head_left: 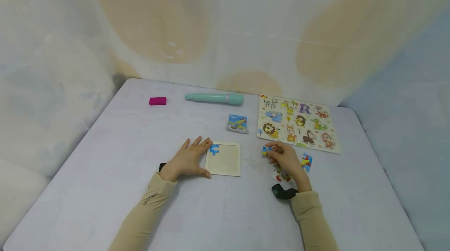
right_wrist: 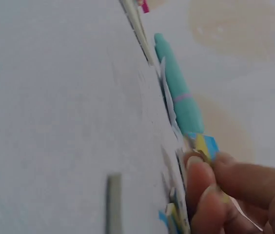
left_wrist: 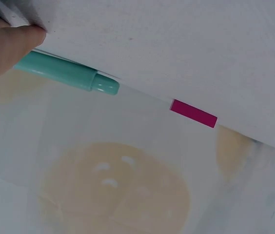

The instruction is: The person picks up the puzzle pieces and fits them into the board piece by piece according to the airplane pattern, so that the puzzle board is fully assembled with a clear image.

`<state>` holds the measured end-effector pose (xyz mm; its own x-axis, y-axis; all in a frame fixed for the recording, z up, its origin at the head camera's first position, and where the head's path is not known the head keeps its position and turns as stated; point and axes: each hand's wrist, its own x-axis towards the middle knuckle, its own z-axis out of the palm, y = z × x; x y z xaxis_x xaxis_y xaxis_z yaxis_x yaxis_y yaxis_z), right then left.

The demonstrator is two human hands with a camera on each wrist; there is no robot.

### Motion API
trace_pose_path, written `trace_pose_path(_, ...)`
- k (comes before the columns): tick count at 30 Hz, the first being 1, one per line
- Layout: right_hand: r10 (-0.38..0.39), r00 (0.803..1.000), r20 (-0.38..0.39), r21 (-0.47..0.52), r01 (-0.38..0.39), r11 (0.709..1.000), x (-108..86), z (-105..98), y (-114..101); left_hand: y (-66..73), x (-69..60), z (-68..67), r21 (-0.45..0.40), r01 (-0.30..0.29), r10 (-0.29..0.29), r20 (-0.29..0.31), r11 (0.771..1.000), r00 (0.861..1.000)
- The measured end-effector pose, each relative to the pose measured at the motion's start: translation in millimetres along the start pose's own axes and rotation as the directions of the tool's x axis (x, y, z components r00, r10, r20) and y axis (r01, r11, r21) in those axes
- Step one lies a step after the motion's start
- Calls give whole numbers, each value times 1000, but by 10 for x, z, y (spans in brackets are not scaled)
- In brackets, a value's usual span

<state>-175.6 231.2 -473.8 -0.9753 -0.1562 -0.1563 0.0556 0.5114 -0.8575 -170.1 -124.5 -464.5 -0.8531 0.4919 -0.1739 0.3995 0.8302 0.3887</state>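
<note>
A square wooden puzzle tray (head_left: 228, 173) lies mid-table, with a blue puzzle piece (head_left: 214, 149) in its upper left corner. My left hand (head_left: 188, 161) rests on the tray's left edge, fingers spread. To the right of the tray, my right hand (head_left: 286, 160) pinches a blue and yellow puzzle piece (head_left: 266, 151) between thumb and fingers; the right wrist view shows this pinched piece (right_wrist: 206, 145) close up. Under and beside the right hand lie several colourful pieces (head_left: 306, 162), partly hidden by it.
An animal puzzle board (head_left: 297, 122) lies at the back right. A picture card with an airplane (head_left: 237, 122) is behind the tray. Farther back are a teal cylinder (head_left: 214, 98) and a magenta block (head_left: 158, 101). Fabric walls stand along the table's back and sides.
</note>
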Motion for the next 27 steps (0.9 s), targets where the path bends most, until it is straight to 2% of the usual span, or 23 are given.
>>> trace_pose_path(3,58,998,-15,224,-53,973,25,-33,90,8,3,-4,3,0,0,5,1000,1000)
trace_pose_path(7,89,996,-7,334,-82,939,39,-71,136,8,5,-4,6,-1,1,4,1000,1000)
trace_pose_path(13,148,989,13,314,-145,938,59,-98,71,-15,10,12,10,0,0,3,1000,1000)
trace_pose_path(20,243,967,72,163,-252,954,196,-99,-132,-20,4,4,7,-2,2,-2,1000,1000)
trace_pose_path(24,219,973,75,118,-227,967,288,-64,-283,-21,2,3,6,2,-2,-2,1000,1000)
trace_pose_path(27,193,979,68,161,-201,966,340,-6,-356,-20,13,23,-2,-6,6,1,1000,1000)
